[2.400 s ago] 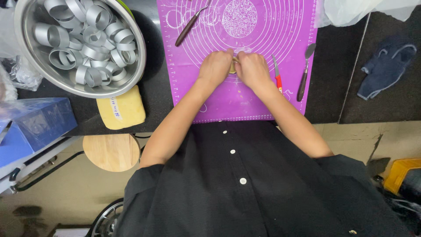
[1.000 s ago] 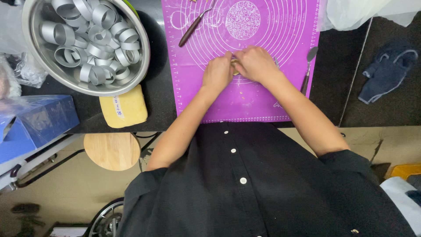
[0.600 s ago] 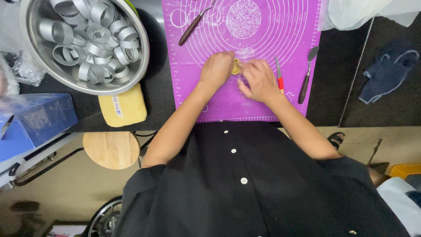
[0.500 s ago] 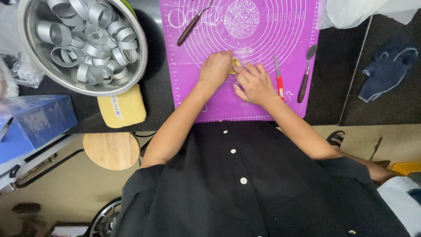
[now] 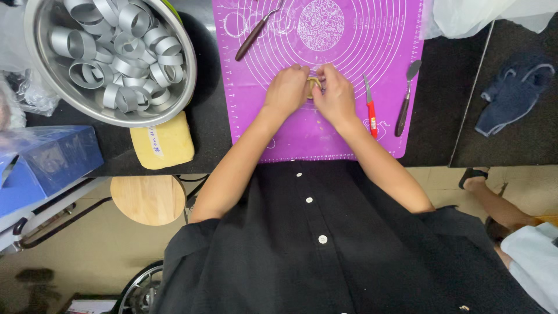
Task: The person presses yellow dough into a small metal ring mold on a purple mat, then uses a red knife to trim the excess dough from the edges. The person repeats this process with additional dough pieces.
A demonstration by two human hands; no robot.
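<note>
On the purple baking mat point(image 5: 349, 40), my left hand point(image 5: 286, 90) and my right hand point(image 5: 334, 96) press together around a small yellowish-brown piece of dough point(image 5: 314, 83). Only a sliver of the dough shows between the fingers; most of it is hidden. Both hands have their fingers curled onto it from either side.
A red-handled knife point(image 5: 369, 106) and a dark-handled spoon tool point(image 5: 404, 99) lie right of my hands. Another dark-handled tool point(image 5: 256, 32) lies at the mat's top left. A steel bowl point(image 5: 43, 87) of several metal rings, a yellow dough block point(image 5: 163, 142), a blue box point(image 5: 46, 166), a wooden stool point(image 5: 148, 197) stand left.
My right hand, which had drawn slightly away from the dough half a second ago, has come back against my left hand over the dough. The view has shifted a little.
</note>
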